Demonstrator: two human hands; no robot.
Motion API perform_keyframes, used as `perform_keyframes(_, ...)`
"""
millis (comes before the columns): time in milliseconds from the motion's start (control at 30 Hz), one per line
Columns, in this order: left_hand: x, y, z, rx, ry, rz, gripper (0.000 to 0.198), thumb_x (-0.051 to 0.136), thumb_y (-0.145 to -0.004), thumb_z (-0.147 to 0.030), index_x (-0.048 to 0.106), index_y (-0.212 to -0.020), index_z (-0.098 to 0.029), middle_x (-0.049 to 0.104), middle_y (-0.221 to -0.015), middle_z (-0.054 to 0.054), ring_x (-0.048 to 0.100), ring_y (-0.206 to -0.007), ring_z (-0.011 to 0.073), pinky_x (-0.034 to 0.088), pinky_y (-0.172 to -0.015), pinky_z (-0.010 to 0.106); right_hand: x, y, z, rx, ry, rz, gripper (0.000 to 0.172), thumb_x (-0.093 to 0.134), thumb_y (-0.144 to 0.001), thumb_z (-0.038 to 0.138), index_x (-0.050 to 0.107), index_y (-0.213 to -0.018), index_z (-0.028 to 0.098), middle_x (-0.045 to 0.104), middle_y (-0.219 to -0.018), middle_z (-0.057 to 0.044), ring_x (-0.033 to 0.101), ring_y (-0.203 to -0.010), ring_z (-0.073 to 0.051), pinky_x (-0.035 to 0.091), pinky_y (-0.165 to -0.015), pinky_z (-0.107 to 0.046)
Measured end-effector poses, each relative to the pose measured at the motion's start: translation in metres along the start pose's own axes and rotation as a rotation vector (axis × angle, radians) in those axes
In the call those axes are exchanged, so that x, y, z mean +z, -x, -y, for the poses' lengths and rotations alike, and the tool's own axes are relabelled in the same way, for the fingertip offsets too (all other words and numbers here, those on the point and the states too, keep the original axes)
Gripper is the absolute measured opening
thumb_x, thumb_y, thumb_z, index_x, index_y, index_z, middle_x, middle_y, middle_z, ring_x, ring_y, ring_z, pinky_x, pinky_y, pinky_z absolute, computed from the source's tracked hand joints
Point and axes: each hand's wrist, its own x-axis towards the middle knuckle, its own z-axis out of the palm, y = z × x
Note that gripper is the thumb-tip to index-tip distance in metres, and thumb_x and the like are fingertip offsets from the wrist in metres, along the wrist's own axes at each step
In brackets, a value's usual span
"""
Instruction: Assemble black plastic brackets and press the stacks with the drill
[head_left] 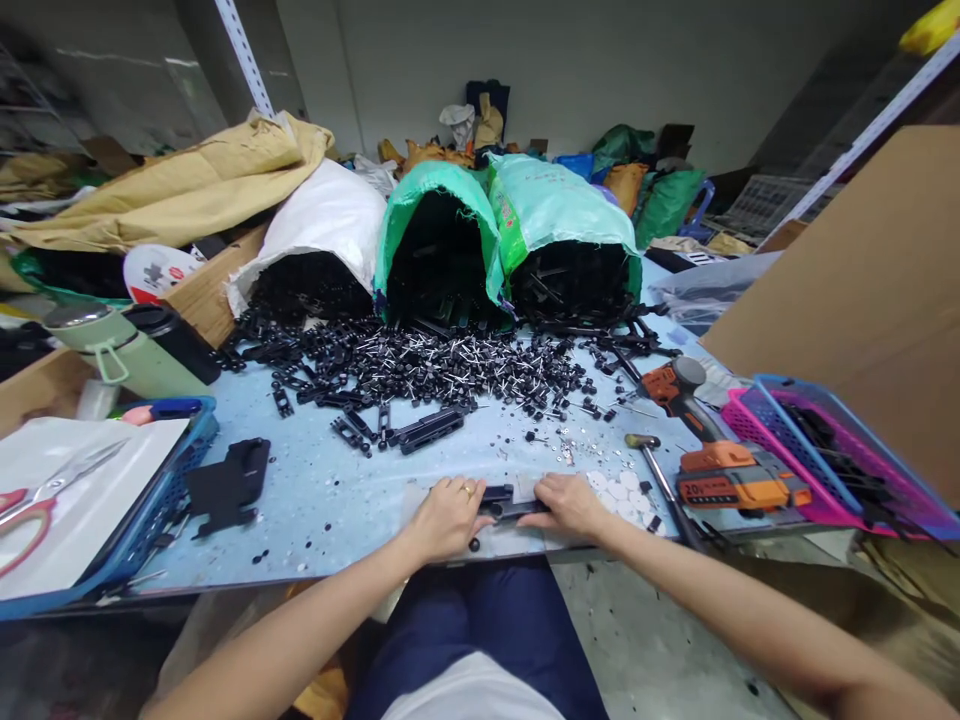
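Near the front edge of the blue work table (300,520), both hands meet over a long black plastic part (496,495). My left hand (448,517) is closed around its left end. The other end sits in the closed fingers of my right hand (571,505). Much of the part is hidden by the fingers. A small round black piece (474,545) lies just below my left hand. Several white discs (621,492) are beside my right hand. Beyond the hands lies an assembled black plastic piece (429,428).
A heap of small black pieces with metal pins (465,365) spreads before a white sack (330,215) and two green sacks (442,180). To the right lie a hammer (660,480), an orange power drill (739,475) and baskets (757,420). Scissors (52,490) rest at left.
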Motion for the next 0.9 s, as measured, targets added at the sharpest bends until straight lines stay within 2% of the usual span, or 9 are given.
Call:
perform_keyframes(133, -0.028, 0.016, -0.007, -0.054, 0.278, -0.224, 0.041, 0.029, -0.088, -0.038, 0.052, -0.063, -0.015, 0.053, -0.057, 0.005, 0.050, -0.057, 0.0156, 0.034, -0.052, 0.026, -0.035, 0.002, 0.025, -0.173, -0.295, -0.123, 0.060, 0.025, -0.081, 0.065, 0.051, -0.057, 0.017, 0.049, -0.050, -0.003, 0.047, -0.049, -0.014, 0.029, -0.046, -0.025)
perform_keyframes(267, -0.069, 0.033, -0.045, -0.031, 0.849, -0.370, 0.051, 0.011, -0.090, -0.042, 0.046, -0.062, -0.017, 0.046, -0.051, 0.001, 0.045, -0.049, 0.0113, 0.033, -0.050, 0.025, -0.062, -0.006, 0.073, -0.446, -0.924, -0.267, 0.054, 0.016, -0.087, 0.055, 0.046, -0.060, 0.020, 0.043, -0.046, 0.000, 0.043, -0.045, -0.012, 0.031, -0.046, -0.025)
perform_keyframes(333, -0.077, 0.035, -0.064, -0.060, 0.975, -0.503, 0.051, 0.011, -0.089, -0.044, 0.047, -0.064, -0.018, 0.047, -0.053, 0.001, 0.046, -0.050, 0.0110, 0.035, -0.051, 0.024, -0.053, -0.016, 0.102, -0.332, -1.160, -0.498, 0.048, 0.018, -0.086, 0.055, 0.047, -0.070, 0.021, 0.047, -0.055, -0.002, 0.047, -0.051, -0.014, 0.037, -0.050, -0.026)
perform_keyframes(400, -0.073, 0.034, -0.073, -0.099, 0.965, -0.652, 0.050, 0.012, -0.089, -0.044, 0.052, -0.075, -0.017, 0.052, -0.059, 0.003, 0.050, -0.056, 0.0123, 0.038, -0.054, 0.025, -0.032, -0.030, 0.126, -0.075, -1.279, -0.753, 0.044, 0.019, -0.084, 0.056, 0.046, -0.087, 0.022, 0.052, -0.077, -0.007, 0.052, -0.071, -0.018, 0.043, -0.063, -0.033)
perform_keyframes(500, -0.052, 0.031, -0.061, -0.107, 0.741, -0.710, 0.059, 0.006, -0.088, -0.049, 0.052, -0.105, -0.015, 0.060, -0.075, 0.008, 0.055, -0.066, 0.0157, 0.040, -0.057, 0.027, 0.003, -0.056, 0.135, 0.148, -1.271, -0.858, 0.037, 0.015, -0.087, 0.047, 0.040, -0.104, 0.025, 0.045, -0.109, -0.009, 0.046, -0.100, -0.021, 0.040, -0.082, -0.042)
perform_keyframes(600, -0.026, 0.031, -0.024, -0.137, 0.303, -0.637, 0.069, 0.007, -0.084, -0.057, 0.048, -0.117, -0.012, 0.061, -0.082, 0.012, 0.054, -0.068, 0.0190, 0.039, -0.058, 0.030, 0.021, -0.082, 0.100, 0.142, -1.016, -0.730, 0.031, 0.023, -0.089, 0.041, 0.046, -0.102, 0.025, 0.045, -0.112, -0.008, 0.042, -0.107, -0.021, 0.035, -0.088, -0.042)
perform_keyframes(700, -0.003, 0.028, 0.016, -0.226, -0.050, -0.457, 0.066, 0.019, -0.081, -0.060, 0.053, -0.113, -0.013, 0.060, -0.072, 0.009, 0.052, -0.063, 0.0185, 0.038, -0.056, 0.029, 0.020, -0.113, 0.032, 0.151, -0.701, -0.639, 0.020, 0.037, -0.086, 0.035, 0.052, -0.091, 0.022, 0.052, -0.105, -0.008, 0.045, -0.102, -0.021, 0.034, -0.089, -0.040)
perform_keyframes(800, 0.015, 0.017, 0.048, -0.286, -0.175, -0.276, 0.069, 0.029, -0.075, -0.066, 0.055, -0.112, -0.013, 0.057, -0.069, 0.009, 0.051, -0.065, 0.0191, 0.038, -0.055, 0.028, 0.010, -0.156, -0.035, 0.298, -0.510, -0.562, 0.020, 0.037, -0.087, 0.031, 0.053, -0.086, 0.019, 0.055, -0.098, -0.008, 0.046, -0.098, -0.021, 0.034, -0.088, -0.037)
perform_keyframes(900, 0.027, -0.004, 0.068, -0.347, -0.215, -0.202, 0.074, 0.032, -0.072, -0.069, 0.054, -0.111, -0.010, 0.058, -0.075, 0.011, 0.051, -0.072, 0.0223, 0.039, -0.056, 0.030, 0.002, -0.209, -0.075, 0.445, -0.408, -0.414, 0.019, 0.041, -0.085, 0.031, 0.052, -0.093, 0.018, 0.056, -0.099, -0.008, 0.046, -0.097, -0.020, 0.035, -0.087, -0.033)
